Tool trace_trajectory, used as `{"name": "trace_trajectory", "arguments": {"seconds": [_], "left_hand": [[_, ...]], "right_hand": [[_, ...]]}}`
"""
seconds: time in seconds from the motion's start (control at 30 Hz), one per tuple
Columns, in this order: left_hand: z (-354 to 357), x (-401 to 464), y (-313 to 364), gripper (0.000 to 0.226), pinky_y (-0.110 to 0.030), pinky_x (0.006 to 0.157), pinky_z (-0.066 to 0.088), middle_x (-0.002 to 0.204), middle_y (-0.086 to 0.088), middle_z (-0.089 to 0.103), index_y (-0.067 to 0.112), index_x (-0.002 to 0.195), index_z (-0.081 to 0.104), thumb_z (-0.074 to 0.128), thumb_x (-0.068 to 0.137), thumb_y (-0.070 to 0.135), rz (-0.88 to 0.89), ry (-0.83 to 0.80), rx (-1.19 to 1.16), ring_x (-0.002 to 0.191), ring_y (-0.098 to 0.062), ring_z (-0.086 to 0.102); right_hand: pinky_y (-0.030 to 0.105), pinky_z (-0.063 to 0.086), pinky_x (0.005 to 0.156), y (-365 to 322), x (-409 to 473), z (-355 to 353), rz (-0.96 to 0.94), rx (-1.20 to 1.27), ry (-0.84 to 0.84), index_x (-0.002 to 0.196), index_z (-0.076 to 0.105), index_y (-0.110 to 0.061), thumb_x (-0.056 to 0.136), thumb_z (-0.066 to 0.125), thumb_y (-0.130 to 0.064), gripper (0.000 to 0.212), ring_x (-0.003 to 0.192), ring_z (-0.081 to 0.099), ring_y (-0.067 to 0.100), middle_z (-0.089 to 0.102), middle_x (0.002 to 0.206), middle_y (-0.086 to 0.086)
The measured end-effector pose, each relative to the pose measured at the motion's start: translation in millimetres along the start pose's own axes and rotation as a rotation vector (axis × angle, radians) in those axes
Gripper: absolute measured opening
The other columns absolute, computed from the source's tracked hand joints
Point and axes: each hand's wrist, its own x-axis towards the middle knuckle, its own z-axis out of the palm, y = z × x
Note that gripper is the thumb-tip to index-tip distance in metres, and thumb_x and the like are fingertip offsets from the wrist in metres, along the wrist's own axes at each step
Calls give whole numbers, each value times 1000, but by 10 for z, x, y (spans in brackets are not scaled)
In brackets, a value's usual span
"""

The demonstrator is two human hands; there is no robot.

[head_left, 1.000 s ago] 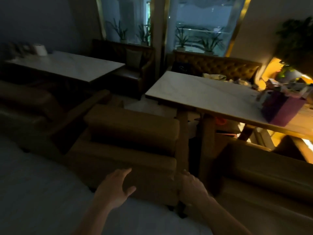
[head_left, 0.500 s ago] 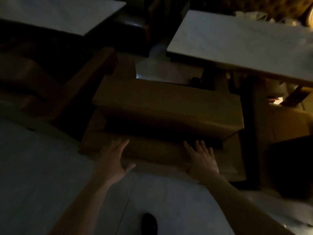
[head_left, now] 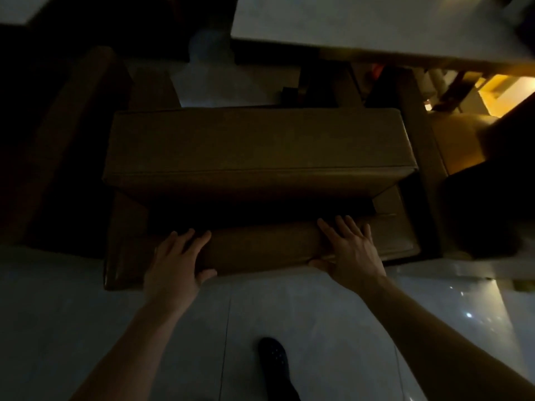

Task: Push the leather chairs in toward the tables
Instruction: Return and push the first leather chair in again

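Note:
A brown leather chair (head_left: 257,146) fills the middle of the view, seen from above, its seat cushion toward the white-topped table (head_left: 362,21) at the top right. My left hand (head_left: 176,261) lies on the top of the chair's backrest at its left part, fingers over the top and thumb on the near face. My right hand (head_left: 350,250) rests flat on the same backrest further right, fingers spread. The room is dim.
A second brown chair (head_left: 60,140) stands at the left, and another (head_left: 463,140) at the right under the table. Pale tiled floor (head_left: 333,328) lies near me, with my dark shoe (head_left: 273,360) on it. A lit yellow patch (head_left: 509,91) shows far right.
The view has tilted down over the chair. Both hands moved forward from the air and came to rest on the chair's backrest.

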Motion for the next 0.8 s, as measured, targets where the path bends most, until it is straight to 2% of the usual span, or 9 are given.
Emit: {"name": "trace_trajectory", "arguments": {"seconds": [0.1, 0.3, 0.4, 0.53, 0.6, 0.73, 0.8], "left_hand": [[40, -102, -124, 76, -57, 112, 31, 160, 6, 23, 41, 151, 26, 63, 85, 53, 27, -11, -15, 147, -27, 9], [114, -301, -543, 78, -64, 111, 26, 155, -1, 37, 36, 148, 37, 71, 79, 46, 121, 5, -26, 145, -34, 22], [92, -327, -702, 77, -64, 112, 26, 155, 0, 37, 36, 148, 36, 71, 80, 46, 143, 12, -34, 145, -33, 22], [86, -259, -769, 76, -62, 112, 27, 155, 0, 37, 36, 148, 36, 67, 80, 49, 165, 14, -17, 145, -33, 23], [89, -160, -757, 76, -62, 112, 26, 155, 0, 38, 35, 148, 37, 69, 80, 47, 173, 28, -21, 145, -33, 23], [15, 213, -711, 77, -61, 116, 18, 157, 0, 33, 36, 148, 35, 73, 81, 42, 145, 45, -32, 147, -31, 16], [-36, 430, -694, 77, -61, 117, 15, 158, -1, 31, 36, 149, 35, 73, 82, 40, 138, 42, -44, 148, -31, 14]], "right_hand": [[60, 7, 119, -138, -184, 78, 33, 1, -20, 156, 4, -34, 80, 46, -78, 97, 150, 5, 33, 11, 164, 11], [58, 7, 120, -505, -536, 304, 99, -12, -7, 155, -2, -37, 80, 34, -83, 95, 151, 2, 31, 5, 164, 8], [59, 10, 119, -628, -610, 428, 108, -5, 36, 154, -1, -39, 79, 26, -87, 94, 150, 2, 31, 7, 164, 9], [59, 3, 117, -619, -516, 473, 102, 6, 9, 153, -7, -42, 73, 15, -93, 98, 149, -6, 32, 1, 164, 10], [60, 2, 118, -617, -408, 404, 111, 25, -6, 153, -5, -41, 71, 19, -92, 100, 149, -8, 33, -1, 164, 11], [61, 3, 119, -649, -85, 212, 125, 40, -15, 154, -3, -39, 77, 40, -82, 98, 150, -8, 33, -1, 164, 12], [61, 5, 119, -648, 81, 151, 125, 27, 2, 155, -1, -38, 78, 42, -81, 98, 150, -6, 33, 2, 164, 13]]}}
